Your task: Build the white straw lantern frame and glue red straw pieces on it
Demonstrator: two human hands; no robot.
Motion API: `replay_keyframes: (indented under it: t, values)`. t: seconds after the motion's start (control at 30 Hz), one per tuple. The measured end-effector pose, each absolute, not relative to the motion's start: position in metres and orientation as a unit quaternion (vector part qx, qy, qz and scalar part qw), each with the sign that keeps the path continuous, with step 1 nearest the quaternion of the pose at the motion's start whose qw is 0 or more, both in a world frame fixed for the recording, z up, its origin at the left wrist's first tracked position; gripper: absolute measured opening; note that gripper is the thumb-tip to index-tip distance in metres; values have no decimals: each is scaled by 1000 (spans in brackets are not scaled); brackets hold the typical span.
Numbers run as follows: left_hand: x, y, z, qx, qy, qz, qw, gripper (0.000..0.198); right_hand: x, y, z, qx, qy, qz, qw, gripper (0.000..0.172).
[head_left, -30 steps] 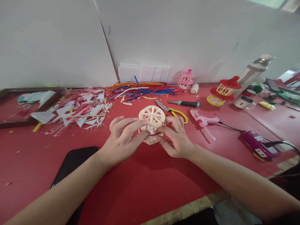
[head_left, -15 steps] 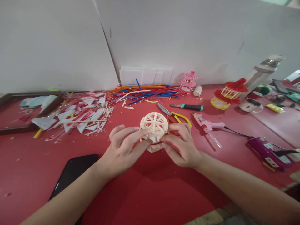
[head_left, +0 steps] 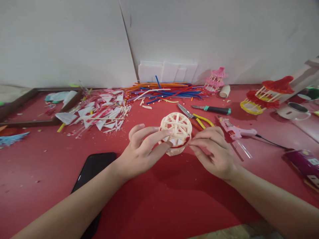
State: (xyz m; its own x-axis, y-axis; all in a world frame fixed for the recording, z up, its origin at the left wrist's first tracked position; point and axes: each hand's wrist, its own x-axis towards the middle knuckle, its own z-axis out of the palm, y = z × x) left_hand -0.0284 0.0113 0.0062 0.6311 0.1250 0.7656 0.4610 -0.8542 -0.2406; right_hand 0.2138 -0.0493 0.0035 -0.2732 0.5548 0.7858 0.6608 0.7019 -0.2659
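Observation:
A small round cream model (head_left: 175,125) built of thin sticks, with a spoked wheel-like top, stands upright in front of me. A thin red strip (head_left: 183,146) curves around its lower front. My left hand (head_left: 147,147) grips the model from the left, the thumb pressing the strip near the front and the fingers along the side. At the model's right edge, my right hand (head_left: 213,151) is closed in a pinch where the red strip runs into the fingertips. The strip's far end is hidden by the fingers.
Behind the model lie pliers (head_left: 185,111), a utility knife (head_left: 214,110) and colored sticks (head_left: 171,93). A pink glue gun (head_left: 235,130) and mug (head_left: 294,112) are right. Scraps (head_left: 92,114) and a black phone (head_left: 96,169) are left. Pink (head_left: 215,79) and red (head_left: 276,88) pagoda models stand behind.
My view has turned left, so everything sits further right. The right fingers have moved from the model's front to its right edge, and more of the red strip shows along the front.

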Motion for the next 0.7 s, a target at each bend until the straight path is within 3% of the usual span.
replay_keyframes:
  t: [0.43, 0.7]
  values:
    - [-30, 10, 8, -880, -168, -395, 205, 18, 222, -49, 1, -434, -759, -31, 484, 13]
    - [-28, 10, 8, -879, -173, -395, 205, 20, 225, -51, -5, -514, -701, 111, 481, 19]
